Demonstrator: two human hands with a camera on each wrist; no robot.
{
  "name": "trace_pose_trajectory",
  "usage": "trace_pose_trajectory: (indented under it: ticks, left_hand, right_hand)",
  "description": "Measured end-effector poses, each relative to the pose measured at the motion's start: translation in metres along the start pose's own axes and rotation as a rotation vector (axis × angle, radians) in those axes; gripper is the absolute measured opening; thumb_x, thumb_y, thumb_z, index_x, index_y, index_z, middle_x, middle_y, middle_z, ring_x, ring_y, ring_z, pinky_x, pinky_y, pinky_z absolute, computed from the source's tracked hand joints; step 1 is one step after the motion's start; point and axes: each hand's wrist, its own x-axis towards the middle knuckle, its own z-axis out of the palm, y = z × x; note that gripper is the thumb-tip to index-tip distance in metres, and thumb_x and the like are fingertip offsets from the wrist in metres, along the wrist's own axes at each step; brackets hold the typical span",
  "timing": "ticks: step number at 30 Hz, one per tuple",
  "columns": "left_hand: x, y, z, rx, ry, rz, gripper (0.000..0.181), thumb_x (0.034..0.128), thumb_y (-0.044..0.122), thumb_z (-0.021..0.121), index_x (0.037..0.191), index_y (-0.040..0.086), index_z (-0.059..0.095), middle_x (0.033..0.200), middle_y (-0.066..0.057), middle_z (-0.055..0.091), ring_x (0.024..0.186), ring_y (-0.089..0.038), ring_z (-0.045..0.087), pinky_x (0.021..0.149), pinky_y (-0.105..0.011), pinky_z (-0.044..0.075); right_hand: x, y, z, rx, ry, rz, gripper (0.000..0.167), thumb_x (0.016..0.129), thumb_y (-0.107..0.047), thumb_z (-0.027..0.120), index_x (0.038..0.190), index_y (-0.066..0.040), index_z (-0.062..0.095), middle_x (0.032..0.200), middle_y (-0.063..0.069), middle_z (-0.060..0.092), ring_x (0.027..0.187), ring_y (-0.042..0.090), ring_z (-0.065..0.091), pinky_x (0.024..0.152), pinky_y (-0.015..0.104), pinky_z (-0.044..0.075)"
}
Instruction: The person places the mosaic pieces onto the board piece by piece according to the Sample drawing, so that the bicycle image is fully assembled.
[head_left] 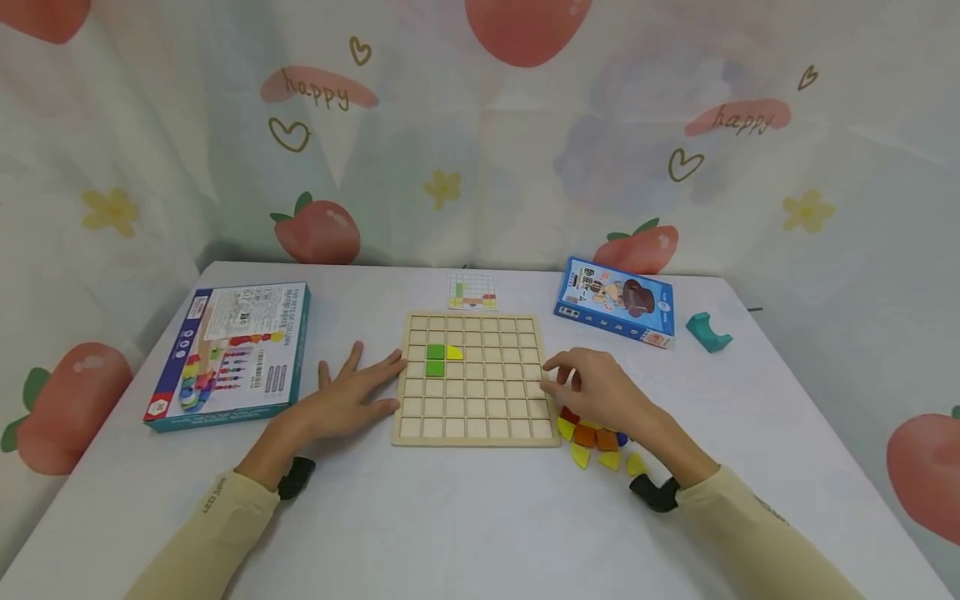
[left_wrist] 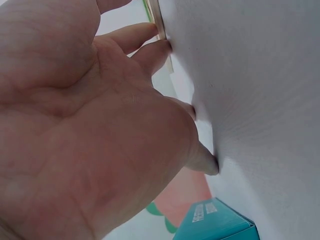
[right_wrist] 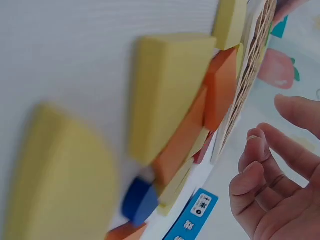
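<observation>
A wooden grid board (head_left: 476,442) lies flat mid-table, holding two green squares (head_left: 435,368) and a yellow rounded piece (head_left: 454,353) in its upper left cells. My left hand (head_left: 341,407) is spread, palm down, fingertips touching the table and the board's left edge. Over the board's right edge hovers my right hand (head_left: 600,390), fingers bent. In the right wrist view its thumb and fingers (right_wrist: 295,112) stand apart with nothing between them. Below it lies a pile of yellow pieces (right_wrist: 170,95), orange pieces (head_left: 584,437), a red piece (head_left: 569,414) and a blue piece (right_wrist: 140,201), partly hidden by the hand.
A small pattern card (head_left: 472,292) lies behind the board. On the left is a large game box (head_left: 232,354); a blue box (head_left: 615,302) stands at the back right, beside a teal curved block (head_left: 708,332). A printed curtain hangs behind the table.
</observation>
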Motion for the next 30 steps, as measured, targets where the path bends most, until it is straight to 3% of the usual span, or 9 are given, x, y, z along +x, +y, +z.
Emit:
trace_pose_trajectory:
  ticks: [30]
  left_hand:
    - [-0.001, 0.0, 0.0, -0.008, 0.005, 0.018, 0.07, 0.1056, 0.038, 0.062, 0.168, 0.022, 0.034, 0.179, -0.005, 0.022, 0.163, -0.052, -0.016, 0.112, -0.088, -0.019]
  right_hand:
    - [-0.084, 0.055, -0.025, -0.048, 0.051, 0.116, 0.029, 0.093, -0.021, 0.082, 0.119, -0.008, 0.077, 0.088, -0.004, 0.068, 0.081, 0.013, 0.057, 0.063, 0.017, 0.05]
